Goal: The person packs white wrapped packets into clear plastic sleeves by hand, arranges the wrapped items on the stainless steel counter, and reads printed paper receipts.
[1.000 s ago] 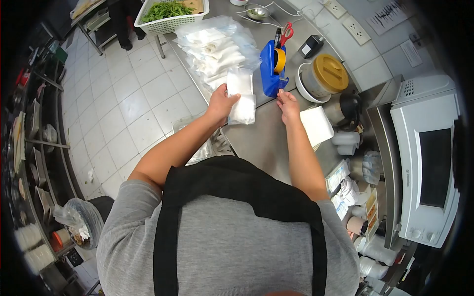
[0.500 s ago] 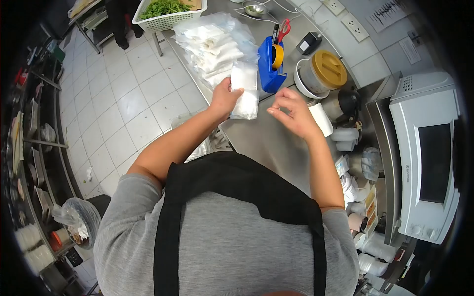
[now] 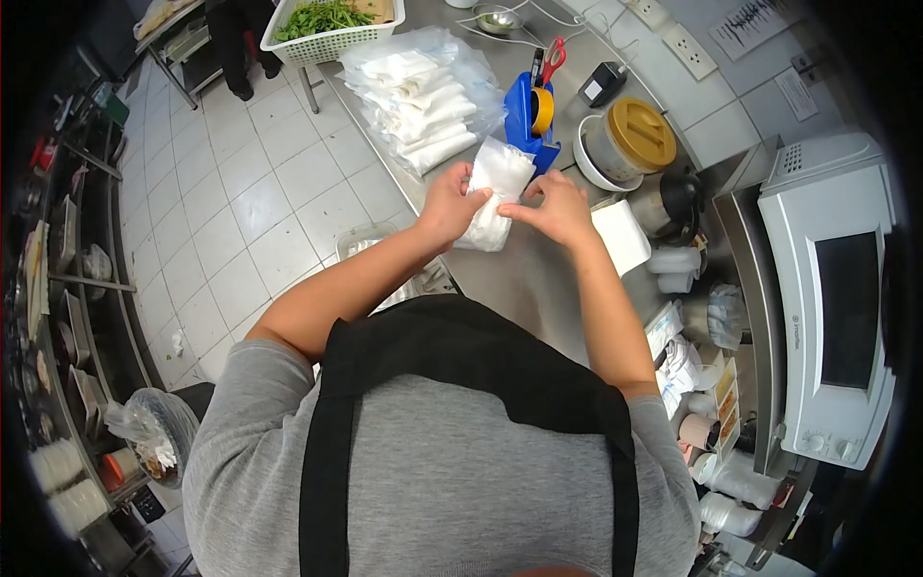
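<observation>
A white wrapped packet (image 3: 501, 173) is held above the steel counter (image 3: 538, 288), tilted a little to the right. My left hand (image 3: 450, 205) grips its left side, thumb on top. My right hand (image 3: 558, 207) has its thumb and fingers closed at the packet's right edge; whether a bit of tape is between them is too small to tell. Just behind stands a blue tape dispenser (image 3: 520, 115) with a yellow roll (image 3: 542, 112), partly covered by the packet. To the left lies a pile of similar white packets in clear plastic (image 3: 423, 106).
Red scissors (image 3: 554, 60) stand in the dispenser. A tub with a yellow lid (image 3: 642, 135), a white tray (image 3: 623, 236) and a microwave (image 3: 832, 308) are on the right. A basket of greens (image 3: 332, 43) is at the back left; a person's legs (image 3: 231, 48) show beyond.
My right hand has moved from the dispenser to the packet and closed on its edge. The packet has come away from the pile and turned clockwise in my left hand.
</observation>
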`<control>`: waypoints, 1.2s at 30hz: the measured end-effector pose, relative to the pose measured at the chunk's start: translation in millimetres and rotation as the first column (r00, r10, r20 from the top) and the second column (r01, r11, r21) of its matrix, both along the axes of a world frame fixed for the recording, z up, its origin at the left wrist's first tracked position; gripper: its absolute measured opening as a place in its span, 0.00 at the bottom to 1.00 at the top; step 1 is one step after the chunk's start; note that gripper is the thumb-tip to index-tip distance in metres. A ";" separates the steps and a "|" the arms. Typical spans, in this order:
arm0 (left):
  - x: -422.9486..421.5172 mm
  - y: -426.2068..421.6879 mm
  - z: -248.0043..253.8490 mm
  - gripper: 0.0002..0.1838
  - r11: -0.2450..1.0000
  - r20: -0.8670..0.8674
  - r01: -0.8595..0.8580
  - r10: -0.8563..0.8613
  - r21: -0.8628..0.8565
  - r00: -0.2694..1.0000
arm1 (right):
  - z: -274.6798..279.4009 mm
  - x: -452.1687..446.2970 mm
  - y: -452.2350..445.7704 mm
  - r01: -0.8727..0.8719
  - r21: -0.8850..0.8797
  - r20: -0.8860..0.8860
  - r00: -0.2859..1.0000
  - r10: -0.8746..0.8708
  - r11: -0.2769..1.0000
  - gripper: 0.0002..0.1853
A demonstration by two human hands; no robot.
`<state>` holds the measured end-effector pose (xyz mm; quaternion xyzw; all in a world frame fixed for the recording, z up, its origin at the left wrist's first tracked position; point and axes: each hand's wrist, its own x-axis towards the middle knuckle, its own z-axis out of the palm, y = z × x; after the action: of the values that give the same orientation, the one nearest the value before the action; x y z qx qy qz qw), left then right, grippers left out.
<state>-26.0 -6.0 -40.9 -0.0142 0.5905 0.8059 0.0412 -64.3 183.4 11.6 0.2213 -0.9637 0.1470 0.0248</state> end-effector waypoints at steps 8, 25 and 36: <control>-8.2 2.0 -15.8 0.15 0.974 0.055 -0.226 0.224 0.031 0.973 | -13.5 48.0 2.4 0.081 -0.617 -0.145 0.966 -0.214 0.783 0.14; 24.2 -23.1 -9.8 0.17 0.996 -0.286 -0.092 0.085 -0.011 0.954 | -43.0 44.4 -41.0 0.274 -0.845 0.389 0.905 0.174 0.459 0.04; 86.5 -34.9 20.6 0.37 0.992 -0.105 0.052 -0.039 0.118 0.994 | -7.6 46.2 -25.5 -0.477 -0.332 -0.605 0.769 0.204 0.814 0.22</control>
<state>60.5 -40.9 -20.3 0.0433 0.5422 0.8386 0.0300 -18.1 157.9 4.1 0.4173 -0.7924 0.3078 0.3214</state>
